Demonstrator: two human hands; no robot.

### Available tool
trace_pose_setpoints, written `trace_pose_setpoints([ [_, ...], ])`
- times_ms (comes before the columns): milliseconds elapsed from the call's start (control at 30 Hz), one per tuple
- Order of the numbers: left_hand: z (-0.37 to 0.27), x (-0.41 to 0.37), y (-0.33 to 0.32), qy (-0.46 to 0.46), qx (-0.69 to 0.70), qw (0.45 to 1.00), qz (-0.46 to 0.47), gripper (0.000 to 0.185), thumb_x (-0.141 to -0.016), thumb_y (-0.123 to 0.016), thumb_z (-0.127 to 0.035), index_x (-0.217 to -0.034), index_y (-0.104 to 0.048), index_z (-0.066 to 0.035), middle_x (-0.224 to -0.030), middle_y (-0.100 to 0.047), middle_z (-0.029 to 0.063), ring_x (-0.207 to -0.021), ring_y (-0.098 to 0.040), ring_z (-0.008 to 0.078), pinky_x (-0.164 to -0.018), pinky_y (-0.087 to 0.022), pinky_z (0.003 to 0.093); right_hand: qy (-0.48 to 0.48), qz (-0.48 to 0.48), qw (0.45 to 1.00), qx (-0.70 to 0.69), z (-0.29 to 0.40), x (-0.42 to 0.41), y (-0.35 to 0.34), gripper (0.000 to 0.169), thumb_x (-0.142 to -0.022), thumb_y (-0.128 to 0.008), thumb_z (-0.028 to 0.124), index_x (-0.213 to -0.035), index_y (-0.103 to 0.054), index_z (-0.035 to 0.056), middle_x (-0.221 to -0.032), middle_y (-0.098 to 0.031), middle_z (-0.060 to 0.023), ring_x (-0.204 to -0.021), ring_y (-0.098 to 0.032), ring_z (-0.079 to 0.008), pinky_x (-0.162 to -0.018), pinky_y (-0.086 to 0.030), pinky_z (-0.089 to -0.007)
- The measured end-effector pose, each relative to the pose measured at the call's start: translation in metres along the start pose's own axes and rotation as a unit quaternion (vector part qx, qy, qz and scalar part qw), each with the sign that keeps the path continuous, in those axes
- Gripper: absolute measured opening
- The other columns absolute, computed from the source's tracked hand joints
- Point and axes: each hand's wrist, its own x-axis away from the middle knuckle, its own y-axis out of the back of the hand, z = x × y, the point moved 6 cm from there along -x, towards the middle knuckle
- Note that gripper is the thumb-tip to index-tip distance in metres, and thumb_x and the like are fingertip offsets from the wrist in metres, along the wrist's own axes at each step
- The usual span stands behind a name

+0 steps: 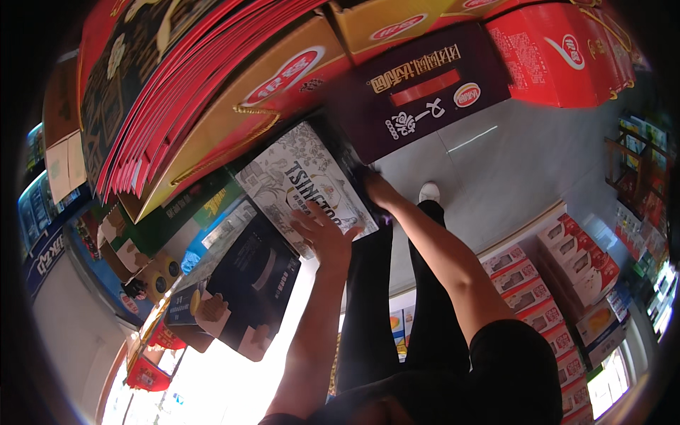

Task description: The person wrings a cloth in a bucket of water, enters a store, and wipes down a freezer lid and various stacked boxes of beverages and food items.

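Note:
A white-and-grey Tsingtao carton (276,159) with printed line drawings stands tilted in view before me. My left hand (321,231) lies flat against its printed face, with the fingers spread. At the carton's dark right-hand side is my right hand (380,191); its fingers are blurred and partly hidden, so their hold is unclear. Just beyond that hand is a dark purple gift box (425,114) with a red handle strip. Below and left of the Tsingtao carton, a dark blue carton (255,287) sits close to my left forearm.
Several red and gold gift boxes (313,48) with cord handles line the far side, beside a stack of flat red gift bags (212,69). Red-and-white cartons (531,303) are piled at right. My white shoe (429,192) stands on the grey tiled floor (478,170).

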Motion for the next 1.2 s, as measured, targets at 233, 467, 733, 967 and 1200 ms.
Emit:
trace_pose_setpoints([
  [233,-0.013,-0.006,0.005,-0.019,-0.029,0.999,0.029,0.128,-0.063,-0.074,-0.058,-0.142,0.004,0.008,-0.138,0.002,0.0462,-0.124,-0.014,0.0639,-0.095,-0.036,0.0618,0.311,-0.337,0.881,0.117,0.12,-0.077,0.051,0.033,-0.089,-0.047,0.016,-0.115,-0.052,-0.0022,-0.115,-0.055,-0.0235,-0.112,-0.05,-0.0346,-0.096,-0.038,-0.043],
  [467,0.001,-0.007,-0.003,-0.01,-0.066,0.997,0.03,0.132,-0.06,-0.064,-0.072,-0.141,0.003,0.009,-0.137,-0.004,0.0471,-0.125,-0.017,0.0644,-0.097,-0.035,0.0614,0.178,-0.127,0.969,-0.114,0.04,-0.005,0.006,0.043,-0.095,-0.04,0.022,-0.128,-0.045,-0.0033,-0.135,-0.042,-0.0245,-0.129,-0.037,-0.0339,-0.108,-0.028,-0.0415],
  [733,-0.003,-0.013,0.001,-0.016,-0.053,0.996,0.067,0.13,-0.065,-0.071,-0.065,-0.141,0.003,0.011,-0.139,0.003,0.0453,-0.131,-0.004,0.0592,-0.105,-0.021,0.0599,0.101,-0.235,0.966,0.029,-0.049,-0.043,-0.001,0.043,-0.095,-0.036,0.028,-0.119,-0.05,-0.0053,-0.121,-0.05,-0.0276,-0.117,-0.045,-0.0411,-0.103,-0.033,-0.0454],
  [967,-0.001,-0.004,0.003,0.054,-0.027,0.994,0.089,0.135,-0.063,-0.073,-0.064,-0.14,0.009,0.01,-0.142,0.001,0.0407,-0.133,-0.004,0.0551,-0.105,-0.024,0.0596,0.113,-0.061,0.976,0.177,-0.138,-0.156,-0.018,0.031,-0.095,-0.033,0.019,-0.1,-0.054,-0.0031,-0.104,-0.055,-0.0238,-0.102,-0.051,-0.0403,-0.092,-0.04,-0.0476],
  [1200,-0.019,-0.022,-0.004,-0.023,-0.07,0.993,0.092,0.139,-0.058,-0.074,-0.069,-0.14,0.004,0.013,-0.139,-0.004,0.044,-0.13,-0.011,0.056,-0.101,-0.026,0.0616,0.099,-0.151,0.981,0.073,-0.296,-0.238,0.013,0.033,-0.095,-0.039,0.022,-0.101,-0.063,0.0009,-0.102,-0.065,-0.0209,-0.093,-0.063,-0.0346,-0.085,-0.049,-0.042],
])
